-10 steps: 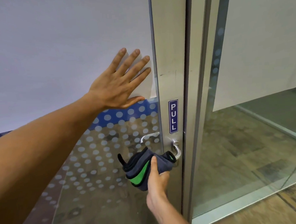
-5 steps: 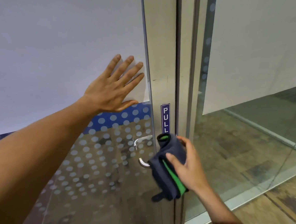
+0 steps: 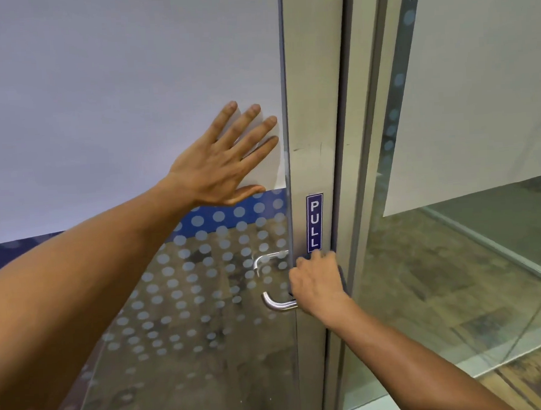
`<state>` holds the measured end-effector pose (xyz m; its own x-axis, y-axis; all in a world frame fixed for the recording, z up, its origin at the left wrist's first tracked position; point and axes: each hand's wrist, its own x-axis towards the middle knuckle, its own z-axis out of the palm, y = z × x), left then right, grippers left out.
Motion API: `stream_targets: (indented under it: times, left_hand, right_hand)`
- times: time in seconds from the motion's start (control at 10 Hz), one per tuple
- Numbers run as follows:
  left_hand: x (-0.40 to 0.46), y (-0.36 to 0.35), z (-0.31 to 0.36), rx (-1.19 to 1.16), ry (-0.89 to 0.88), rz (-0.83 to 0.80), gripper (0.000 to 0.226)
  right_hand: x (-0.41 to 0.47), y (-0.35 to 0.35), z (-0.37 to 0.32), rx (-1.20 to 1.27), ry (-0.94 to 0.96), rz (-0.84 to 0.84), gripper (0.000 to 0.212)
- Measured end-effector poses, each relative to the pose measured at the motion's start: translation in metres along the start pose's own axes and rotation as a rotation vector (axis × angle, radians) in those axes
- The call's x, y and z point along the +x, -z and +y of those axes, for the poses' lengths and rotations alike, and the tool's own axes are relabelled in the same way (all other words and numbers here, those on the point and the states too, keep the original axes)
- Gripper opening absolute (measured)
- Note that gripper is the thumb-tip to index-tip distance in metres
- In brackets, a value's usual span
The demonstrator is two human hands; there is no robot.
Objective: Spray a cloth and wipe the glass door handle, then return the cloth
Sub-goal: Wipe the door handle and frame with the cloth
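- Left hand (image 3: 220, 173): fingers spread and flat against the glass door (image 3: 131, 86), holding nothing; placed at 10 o'clock from the handle, apparently bracing the panel.
- Right hand (image 3: 318, 283): closed over the cloth (image 3: 343, 279) at the base of the door handle (image 3: 276, 304), just below the PULL sign (image 3: 314, 223).
- Cloth: almost wholly hidden under the right hand; only a dark edge shows at 3 o'clock of the knuckles, against the metal door frame (image 3: 314, 108). Its dampness cannot be judged from the view.
- Door handle: silver lever, its curved free end projecting at 9 o'clock from the right hand. A second lever (image 3: 267, 258) shows through the glass, at 11 o'clock from the hand.
- Progress, as judged: wiping is in hand; the cloth bears on the part of the lever nearest the frame, with the free end uncovered.
- Remaining, as judged: any last passes along the lever, then carrying the cloth back to its place, which is out of view. No spray bottle is visible.
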<state>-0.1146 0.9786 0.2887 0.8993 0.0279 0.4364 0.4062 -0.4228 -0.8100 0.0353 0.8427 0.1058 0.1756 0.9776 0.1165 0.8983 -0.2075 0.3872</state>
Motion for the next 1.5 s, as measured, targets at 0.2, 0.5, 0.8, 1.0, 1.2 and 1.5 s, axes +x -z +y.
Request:
stream_targets:
  times: [0.2, 0.5, 0.8, 1.0, 1.2, 1.5]
  left_hand:
    - [0.0, 0.002, 0.0, 0.013, -0.004, -0.015, 0.092]
    - [-0.001, 0.0, 0.0, -0.001, -0.002, 0.018, 0.091]
    - [-0.001, -0.001, 0.0, -0.002, -0.002, 0.006, 0.092]
    - [0.0, -0.004, 0.0, 0.001, -0.004, 0.009, 0.091]
    - [0.0, -0.003, 0.0, 0.001, 0.002, -0.005, 0.092]
    - [0.0, 0.0, 0.001, 0.011, 0.005, -0.028, 0.093]
  right_hand:
    - [0.021, 0.012, 0.017, 0.074, 0.191, -0.099, 0.027]
    - [-0.086, -0.085, 0.099, 2.133, -0.066, -0.346, 0.056]
    - [-0.084, -0.131, 0.001, 2.82, -0.659, -0.027, 0.036]
    - [-0.053, -0.122, -0.029, 3.159, -0.795, 0.03, 0.031]
    - [-0.052, -0.12, -0.057, 3.313, -0.712, 0.002, 0.033]
    - [-0.078, -0.141, -0.083, 2.801, -0.386, -0.52, 0.046]
